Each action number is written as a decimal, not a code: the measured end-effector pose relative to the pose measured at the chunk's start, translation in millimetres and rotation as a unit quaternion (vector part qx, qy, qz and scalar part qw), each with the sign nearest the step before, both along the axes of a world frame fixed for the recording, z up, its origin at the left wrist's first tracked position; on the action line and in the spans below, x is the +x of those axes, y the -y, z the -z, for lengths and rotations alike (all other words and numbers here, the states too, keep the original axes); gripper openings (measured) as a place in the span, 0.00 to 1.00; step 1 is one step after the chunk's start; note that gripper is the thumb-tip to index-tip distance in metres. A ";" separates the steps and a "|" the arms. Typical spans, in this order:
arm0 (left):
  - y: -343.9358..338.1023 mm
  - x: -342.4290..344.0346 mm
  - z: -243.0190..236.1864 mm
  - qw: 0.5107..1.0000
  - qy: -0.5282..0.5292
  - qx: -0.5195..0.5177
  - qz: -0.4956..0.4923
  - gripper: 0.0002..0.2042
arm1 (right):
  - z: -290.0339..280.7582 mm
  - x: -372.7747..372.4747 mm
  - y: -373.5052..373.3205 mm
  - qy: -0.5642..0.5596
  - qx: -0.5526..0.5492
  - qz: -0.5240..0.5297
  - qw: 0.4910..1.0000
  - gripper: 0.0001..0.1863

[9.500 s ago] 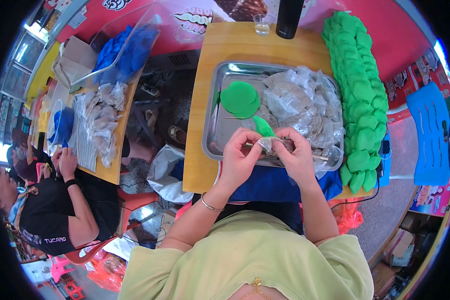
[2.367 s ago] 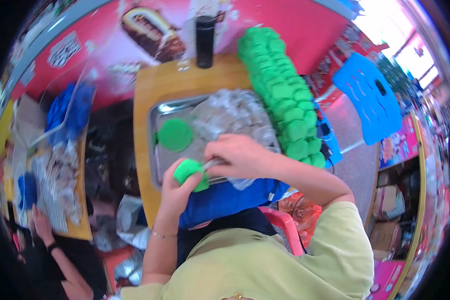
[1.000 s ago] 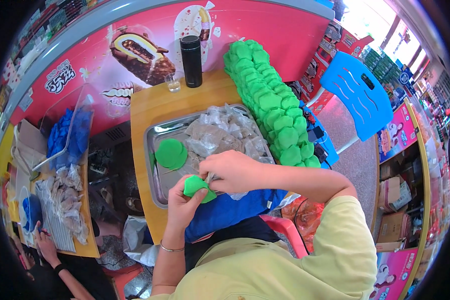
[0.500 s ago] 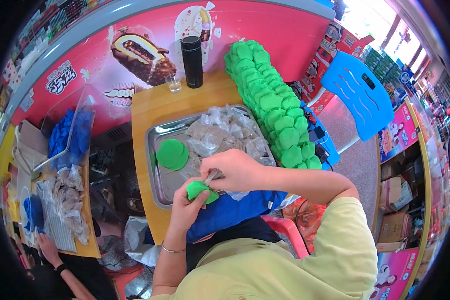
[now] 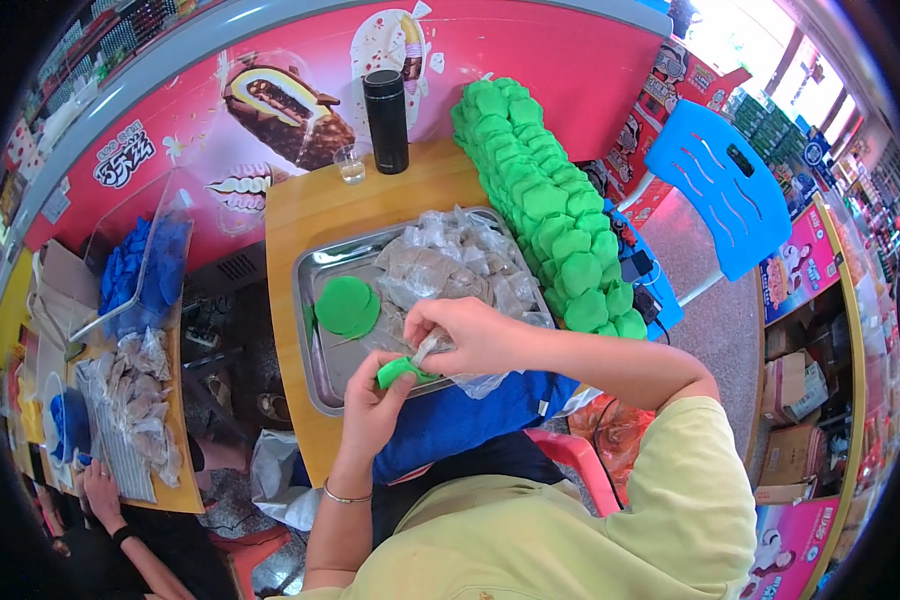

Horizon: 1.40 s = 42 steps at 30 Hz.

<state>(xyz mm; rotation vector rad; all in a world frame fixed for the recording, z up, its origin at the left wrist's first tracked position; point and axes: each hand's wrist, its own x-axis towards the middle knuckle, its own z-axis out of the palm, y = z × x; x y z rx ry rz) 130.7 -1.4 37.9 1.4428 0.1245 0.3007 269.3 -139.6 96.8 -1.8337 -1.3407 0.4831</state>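
Observation:
My left hand [image 5: 375,405] pinches a green pliable piece [image 5: 395,370], now bent, above the near edge of a steel tray [image 5: 305,300]. My right hand [image 5: 465,335] is closed on a small clear plastic bag [image 5: 433,347] touching that green piece; what is in the bag is unclear. In the tray's left part lie several flat green discs [image 5: 346,305]; its right part holds a heap of clear bags with greyish-brown content [image 5: 430,265]. A long mound of overlapping green pieces [image 5: 540,200] runs along the table's right side.
A black flask [image 5: 386,120] and a glass [image 5: 352,166] stand at the back of the wooden table [image 5: 300,210]. A co-worker's hand [image 5: 100,495] is at a left table with blue pieces [image 5: 130,280] and bags. A blue chair [image 5: 720,190] and shelves [image 5: 800,420] are on the right.
Compared with the earliest frame, my view has shifted and my right forearm reaches in from the right. Over the last second the green piece has folded narrower between my fingers.

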 end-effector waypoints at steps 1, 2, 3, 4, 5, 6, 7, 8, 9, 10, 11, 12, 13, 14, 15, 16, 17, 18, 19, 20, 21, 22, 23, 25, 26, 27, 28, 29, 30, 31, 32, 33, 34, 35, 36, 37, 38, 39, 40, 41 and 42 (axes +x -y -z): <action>0.5 0.2 -0.1 0.999 0.001 -0.038 -0.017 0.04 | 1.6 3.6 0.6 -0.052 0.029 -0.035 0.998 0.14; 0.9 0.2 -0.1 0.996 0.022 -0.076 -0.045 0.04 | 3.2 7.8 1.7 -0.049 0.005 0.001 0.999 0.14; 0.9 0.3 -0.1 0.996 0.002 -0.077 -0.035 0.04 | 4.7 12.6 3.4 -0.028 -0.045 -0.013 0.999 0.14; 0.9 0.2 0.0 0.993 0.007 -0.116 -0.038 0.04 | 6.4 16.4 5.2 -0.010 -0.085 -0.056 0.995 0.15; 0.7 0.4 0.4 0.985 -0.007 -0.157 -0.074 0.04 | 8.6 18.6 6.7 -0.007 -0.094 -0.027 0.995 0.15; 0.1 1.0 1.0 0.987 0.014 -0.154 -0.042 0.04 | 10.5 20.6 8.2 -0.111 -0.125 -0.041 0.985 0.15; -0.3 1.5 1.9 0.981 0.013 -0.187 -0.046 0.05 | 12.3 22.0 9.5 -0.228 -0.131 -0.090 0.961 0.15; -0.8 2.5 3.0 0.972 -0.021 -0.221 -0.080 0.05 | 14.1 22.2 10.3 -0.215 -0.154 -0.055 0.963 0.15; -1.9 3.7 4.2 0.974 0.010 -0.220 -0.050 0.05 | 15.6 21.5 11.1 -0.316 -0.112 -0.045 0.941 0.13; -2.9 5.6 5.7 0.986 0.011 -0.162 -0.041 0.06 | 16.9 20.2 11.7 -0.429 -0.054 -0.072 0.899 0.12; -3.4 7.6 7.2 0.993 -0.011 -0.100 -0.063 0.07 | 18.0 18.5 10.6 -0.414 -0.068 -0.035 0.907 0.12; -3.1 9.7 8.8 0.994 0.012 -0.103 -0.031 0.07 | 19.0 16.4 9.6 -0.345 -0.042 -0.024 0.937 0.11; -2.3 12.3 10.3 0.998 0.036 -0.038 -0.043 0.07 | 19.2 14.8 8.7 -0.278 -0.014 -0.045 0.959 0.09; -1.7 13.8 11.2 0.993 0.103 0.030 -0.056 0.07 | 19.2 13.2 8.2 -0.273 -0.016 -0.014 0.962 0.09; -1.7 14.9 11.5 0.996 0.060 0.028 -0.055 0.07 | 18.9 11.8 8.6 -0.095 0.018 -0.019 0.995 0.09; -1.5 15.4 11.4 0.994 0.057 0.071 -0.057 0.07 | 18.5 11.0 8.7 0.081 0.069 -0.053 0.993 0.09; -1.6 15.4 10.9 0.986 0.096 0.116 -0.064 0.07 | 18.2 10.6 9.0 0.085 0.051 -0.023 0.995 0.09; -2.1 15.4 10.1 0.990 0.053 0.114 -0.060 0.07 | 18.1 10.9 9.6 0.060 0.026 -0.027 0.997 0.10; -2.8 14.1 9.1 0.988 0.019 0.142 -0.057 0.06 | 18.4 11.3 9.9 0.033 0.032 -0.060 0.997 0.10; -3.7 13.1 8.1 0.979 -0.053 0.182 -0.069 0.06 | 19.3 11.7 10.5 0.035 0.000 -0.030 0.999 0.10; -5.1 13.5 7.5 0.984 -0.014 0.169 -0.053 0.06 | 20.6 12.9 10.6 0.039 0.002 -0.046 0.998 0.10; -6.8 13.7 7.1 0.981 -0.026 0.189 -0.040 0.06 | 22.7 13.6 10.5 0.045 0.025 -0.093 0.994 0.10; -8.0 14.0 7.3 0.972 -0.078 0.219 -0.037 0.07 | 25.6 13.6 9.8 0.043 0.004 -0.063 0.997 0.10; -8.9 16.1 9.6 0.975 -0.025 0.221 -0.022 0.07 | 32.9 11.2 7.9 0.081 0.002 -0.070 0.994 0.10; -9.2 16.9 11.2 0.969 -0.055 0.239 -0.023 0.08 | 36.9 9.0 6.7 0.082 -0.017 -0.042 0.996 0.10; -9.8 16.8 12.8 0.972 -0.014 0.232 -0.018 0.08 | 41.1 5.9 5.0 0.097 -0.023 -0.013 0.995 0.10; -10.7 16.8 14.2 0.968 -0.043 0.245 -0.025 0.08 | 44.7 3.4 3.0 0.100 -0.003 -0.015 0.995 0.10; -12.0 16.4 15.3 0.958 -0.116 0.261 -0.037 0.07 | 47.7 1.6 0.5 0.109 -0.030 0.016 0.993 0.10; -14.0 15.5 15.9 0.963 -0.076 0.257 -0.033 0.07 | 49.9 0.4 -2.2 0.103 -0.018 0.024 0.994 0.10; -16.8 14.0 15.8 0.960 -0.091 0.265 -0.027 0.08 | 51.3 -0.1 -4.6 0.084 0.016 -0.003 0.996 0.10; -19.5 12.7 15.5 0.949 -0.146 0.278 -0.034 0.08 | 52.0 0.4 -6.8 0.096 -0.005 0.031 0.995 0.10; -21.6 12.0 15.3 0.956 -0.107 0.273 -0.023 0.08 | 52.1 1.5 -8.6 0.052 0.012 0.006 0.999 0.10; -23.5 11.7 15.3 0.962 -0.085 0.257 -0.026 0.08 | 52.1 2.2 -9.4 0.004 0.040 -0.047 0.998 0.09; -24.6 11.2 15.6 0.963 -0.107 0.244 -0.034 0.08 | 52.3 2.3 -9.6 0.006 0.026 -0.020 0.999 0.09; -25.4 10.9 16.5 0.968 -0.067 0.238 -0.030 0.08 | 52.7 2.1 -10.0 0.030 0.012 -0.014 0.999 0.09; -26.1 11.1 17.8 0.961 -0.049 0.272 -0.028 0.08 | 53.8 0.8 -10.2 0.045 0.007 -0.042 0.998 0.09; -27.1 10.0 19.4 0.946 -0.079 0.312 -0.030 0.08 | 55.2 -1.5 -10.3 0.043 -0.003 -0.017 0.999 0.09; -27.5 10.4 21.7 0.950 -0.052 0.305 -0.034 0.08 | 56.7 -3.8 -10.3 0.110 -0.015 0.005 0.994 0.09; -27.6 12.0 24.4 0.949 -0.017 0.312 -0.040 0.08 | 58.7 -7.0 -12.0 0.162 0.000 -0.007 0.987 0.09; -27.9 11.6 27.0 0.945 -0.028 0.323 -0.047 0.08 | 60.6 -9.0 -14.4 0.169 -0.002 0.029 0.985 0.09; -29.1 9.4 28.8 0.951 -0.005 0.305 -0.046 0.08 | 62.1 -9.7 -17.3 0.163 0.024 0.000 0.986 0.10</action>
